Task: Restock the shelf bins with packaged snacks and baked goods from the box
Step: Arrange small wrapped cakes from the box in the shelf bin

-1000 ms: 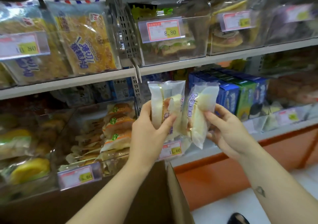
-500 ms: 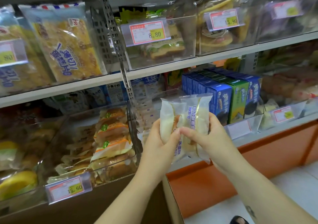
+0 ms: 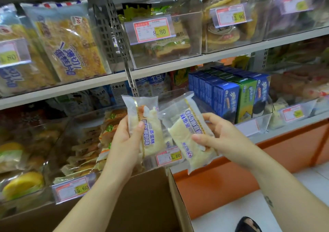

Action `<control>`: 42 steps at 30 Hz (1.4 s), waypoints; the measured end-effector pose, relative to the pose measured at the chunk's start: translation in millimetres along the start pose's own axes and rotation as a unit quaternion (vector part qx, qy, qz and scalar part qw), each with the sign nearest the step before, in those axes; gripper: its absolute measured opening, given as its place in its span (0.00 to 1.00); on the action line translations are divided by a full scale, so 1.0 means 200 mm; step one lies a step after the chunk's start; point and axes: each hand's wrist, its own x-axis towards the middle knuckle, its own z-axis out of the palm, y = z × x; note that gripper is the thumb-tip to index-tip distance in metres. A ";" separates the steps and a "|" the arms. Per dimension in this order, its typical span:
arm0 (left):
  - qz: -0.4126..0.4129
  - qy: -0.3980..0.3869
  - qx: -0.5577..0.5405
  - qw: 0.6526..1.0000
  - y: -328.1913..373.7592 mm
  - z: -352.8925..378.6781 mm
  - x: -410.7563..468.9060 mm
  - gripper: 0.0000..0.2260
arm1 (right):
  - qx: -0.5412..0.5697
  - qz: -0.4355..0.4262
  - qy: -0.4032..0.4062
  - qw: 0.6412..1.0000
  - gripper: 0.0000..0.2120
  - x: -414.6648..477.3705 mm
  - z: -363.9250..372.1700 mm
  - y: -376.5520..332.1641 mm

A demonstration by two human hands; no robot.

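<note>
The left hand [image 3: 124,142] grips one cake packet [image 3: 147,124] upright. The right hand [image 3: 224,137] grips a tilted packet [image 3: 187,137] just beside it at 3 o'clock. Both are in front of a clear shelf bin [image 3: 151,164], with the cardboard box [image 3: 151,196] at 6 o'clock.

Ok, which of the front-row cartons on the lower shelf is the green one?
The green carton stands in the middle, with the left blue carton on one side and the right blue carton on the other.

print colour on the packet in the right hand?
Blue lettering on the packet in the right hand; the head view shows it.
</note>
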 end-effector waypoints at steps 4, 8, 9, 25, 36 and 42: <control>-0.054 -0.063 0.003 0.997 0.01 0.02 0.02 0.23 | 0.024 0.008 -0.066 0.998 0.20 0.01 0.05 0.02; -0.119 -0.190 -0.091 0.970 0.03 0.04 -0.03 0.28 | 0.023 0.014 -0.066 0.997 0.17 0.03 0.05 0.04; -0.118 -0.213 -0.098 0.965 0.02 0.04 -0.03 0.32 | 0.024 0.015 -0.066 0.997 0.16 0.03 0.04 0.04; 0.045 -0.051 -0.046 0.997 0.01 0.14 -0.03 0.28 | 0.396 0.169 0.054 0.901 0.22 0.02 0.21 0.09; -0.070 -0.234 0.009 0.970 0.10 -0.03 -0.02 0.28 | -0.051 0.011 -0.028 0.998 0.17 -0.02 -0.10 -0.05; -0.009 -0.337 0.153 0.929 0.01 0.03 -0.10 0.27 | -0.104 0.004 -0.055 0.993 0.24 0.01 -0.02 -0.03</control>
